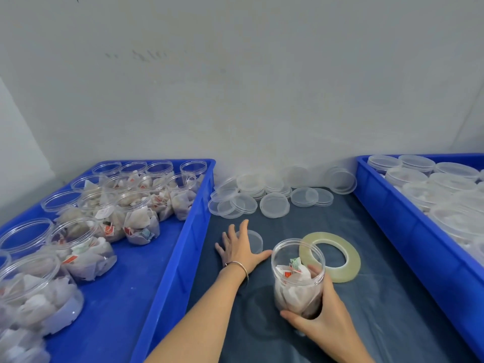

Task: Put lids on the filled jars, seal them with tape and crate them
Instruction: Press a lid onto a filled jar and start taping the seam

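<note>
On the dark bench (366,297) between 2 blue crates, the right hand (322,315) holds 1 open, filled jar (297,276) upright, its grip clamped round the lower wall, thumb in front and fingers wrapped behind. The jar is packed with white sachets and has no lid yet. The left hand (239,248) lies with fingers spread and fairly straight over 1 clear lid (254,241) on the bench, just beside the jar; its grip is apart, covering the lid rather than pinching it, and I cannot tell how firmly it presses.

The step in hand looks to be picking up this lid to cap the jar. To do it well, curl the fingers to the lid's rim and lift it level, since a flat lid on a soft cover may slide rather than rise. Keep the right hand low on the jar so the mouth stays free, set the lid square on the threads, then turn it until it seats; a tilted start would likely cross-thread.

The roll of clear tape (330,256) lies flat just behind the jar, ready for sealing. More loose lids (275,204) sit by the wall. The left crate (193,226) holds uncapped jars; the right crate (392,210) holds capped ones.
</note>
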A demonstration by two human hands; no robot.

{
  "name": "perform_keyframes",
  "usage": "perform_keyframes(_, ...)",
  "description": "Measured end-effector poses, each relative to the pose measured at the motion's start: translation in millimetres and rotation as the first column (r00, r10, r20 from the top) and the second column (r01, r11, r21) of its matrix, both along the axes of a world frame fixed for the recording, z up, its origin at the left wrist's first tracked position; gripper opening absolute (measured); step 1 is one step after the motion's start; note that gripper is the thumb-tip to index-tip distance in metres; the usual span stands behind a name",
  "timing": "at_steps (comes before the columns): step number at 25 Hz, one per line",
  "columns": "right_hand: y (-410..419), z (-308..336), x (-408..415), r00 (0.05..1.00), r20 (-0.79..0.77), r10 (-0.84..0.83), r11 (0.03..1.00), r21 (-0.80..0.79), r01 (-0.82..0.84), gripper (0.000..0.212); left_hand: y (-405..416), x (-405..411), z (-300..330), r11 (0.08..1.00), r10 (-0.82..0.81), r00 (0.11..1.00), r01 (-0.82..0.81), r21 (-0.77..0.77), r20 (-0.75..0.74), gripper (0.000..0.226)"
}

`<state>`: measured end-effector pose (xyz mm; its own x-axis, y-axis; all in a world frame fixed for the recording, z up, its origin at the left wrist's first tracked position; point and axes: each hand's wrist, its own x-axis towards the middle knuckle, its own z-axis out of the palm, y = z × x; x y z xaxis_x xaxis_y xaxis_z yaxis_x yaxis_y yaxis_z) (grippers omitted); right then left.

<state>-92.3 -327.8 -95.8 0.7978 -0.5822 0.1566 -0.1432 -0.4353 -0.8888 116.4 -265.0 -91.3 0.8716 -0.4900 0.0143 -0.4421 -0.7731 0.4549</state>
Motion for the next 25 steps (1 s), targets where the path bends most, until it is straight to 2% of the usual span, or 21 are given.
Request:
perform_keyframes(1, 0, 0, 0, 1.0, -0.002, 0.002, 1.0, -0.009, -0.002, 0.102, -1, -1, 3, 0.999, -0.012, 1.0, 0.011, -0.034, -0.011, 0.086)
perform_keyframes(2, -1, -1, 0, 1.0, -0.004, 0.004, 1.0, -0.018, -0.004, 0.102, 0, -5, 9, 0.982, 0.014, 0.998, -0.024, -0.188, -0.056, 0.078)
perform_keyframes(3, -1, -2, -1, 1.0, -0.006, 0.007, 1.0, -0.026, -0.008, 0.103, 2, -12, 20, 0.906, 0.054, 0.986, -0.115, -0.408, -0.159, 0.068)
perform_keyframes(4, -1, -3, -1, 1.0, -0.006, 0.011, 0.999, -0.034, -0.011, 0.103, 4, -21, 32, 0.759, 0.037, 0.962, -0.203, -0.618, -0.27, 0.058)
perform_keyframes(5, -1, -4, -1, 1.0, -0.006, 0.013, 0.999, -0.04, -0.014, 0.103, 8, -32, 44, 0.596, -0.052, 0.95, -0.218, -0.773, -0.308, 0.051)
perform_keyframes(6, -2, -5, 0, 1.0, -0.006, 0.016, 0.999, -0.046, -0.016, 0.103, 13, -43, 56, 0.506, -0.159, 0.954, -0.144, -0.851, -0.256, 0.047)
perform_keyframes(8, -2, -6, 1, 1.0, 0.003, 0.024, 0.998, -0.055, -0.024, 0.102, 26, -69, 72, 0.511, -0.395, 0.918, 0.183, -0.84, -0.041, 0.051)
perform_keyframes(10, -2, -5, 1, 1.0, 0.014, 0.021, 0.998, -0.067, -0.02, 0.095, 32, -93, 79, 0.606, -0.54, 0.837, 0.459, -0.65, 0.088, 0.06)
perform_keyframes(11, -1, -5, 1, 1.0, 0.011, 0.01, 0.997, -0.077, -0.009, 0.089, 31, -100, 77, 0.662, -0.547, 0.828, 0.52, -0.54, 0.126, 0.064)
perform_keyframes(14, 1, -5, 0, 1.0, 0.003, -0.014, 0.998, -0.061, 0.014, 0.08, 22, -109, 73, 0.812, -0.401, 0.887, 0.459, -0.359, 0.229, 0.065)
perform_keyframes(17, 0, -7, 0, 1.0, 0.009, -0.014, 0.998, -0.062, 0.015, 0.077, 10, -119, 70, 0.855, -0.32, 0.911, 0.396, -0.334, 0.261, 0.063)
perform_keyframes(20, -2, -4, 0, 0.999, 0.004, 0.042, 0.999, -0.035, -0.042, 0.078, 12, -120, 69, 0.83, -0.312, 0.923, 0.38, -0.408, 0.226, 0.064)
perform_keyframes(22, -8, 2, -7, 0.985, 0.027, 0.173, 0.984, 0.041, -0.174, 0.084, 21, -107, 64, 0.688, -0.432, 0.892, 0.421, -0.591, 0.132, 0.078)
perform_keyframes(23, -14, 7, -13, 0.973, 0.07, 0.221, 0.967, 0.114, -0.228, 0.086, 27, -100, 60, 0.601, -0.529, 0.847, 0.417, -0.682, 0.052, 0.092)
perform_keyframes(25, -23, 26, -21, 0.968, 0.204, 0.146, 0.957, 0.218, -0.19, 0.082, 39, -95, 44, 0.499, -0.666, 0.743, 0.382, -0.778, -0.062, 0.123)
